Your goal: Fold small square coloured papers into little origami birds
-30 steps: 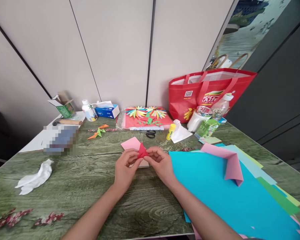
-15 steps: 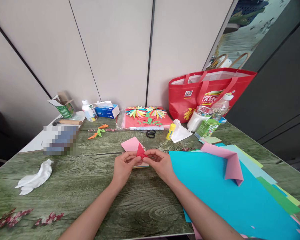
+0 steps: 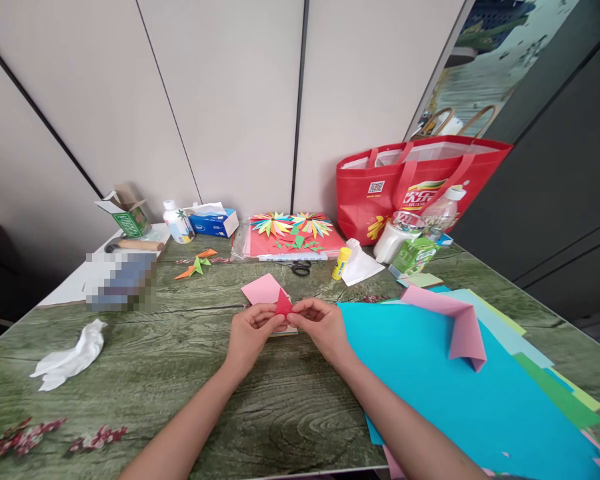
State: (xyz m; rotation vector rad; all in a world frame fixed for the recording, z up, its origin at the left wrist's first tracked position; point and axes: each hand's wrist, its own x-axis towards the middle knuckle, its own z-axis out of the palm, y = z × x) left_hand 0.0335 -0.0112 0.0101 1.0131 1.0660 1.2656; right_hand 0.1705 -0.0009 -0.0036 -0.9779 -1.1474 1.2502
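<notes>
Between my two hands is a small folded piece of red paper (image 3: pixel 283 305), its pointed tip facing away from me. My left hand (image 3: pixel 250 331) pinches its left side between thumb and fingers. On the other side, my right hand (image 3: pixel 321 325) grips the right edge in the same way. Fingertips cover the paper's lower part. Below and behind it lies a pink square of paper (image 3: pixel 264 288), set askew over a small stack of paper (image 3: pixel 286 331) that my hands partly hide.
Large blue sheets (image 3: pixel 430 373) with a folded pink strip (image 3: pixel 467 327) spread on the right. Behind stand a yellow glue stick (image 3: pixel 341 263), black-handled scissors (image 3: pixel 301 268), folded paper stars (image 3: pixel 273 225) and a red bag (image 3: pixel 370 200). A crumpled tissue (image 3: pixel 73 357) lies left; small orange-green folded pieces (image 3: pixel 197 267) sit farther back.
The red paper's shape between my fingers has shifted: its outspread lower folds are now drawn in to a narrower triangle. Both hands stay almost in place; the other things have not moved.
</notes>
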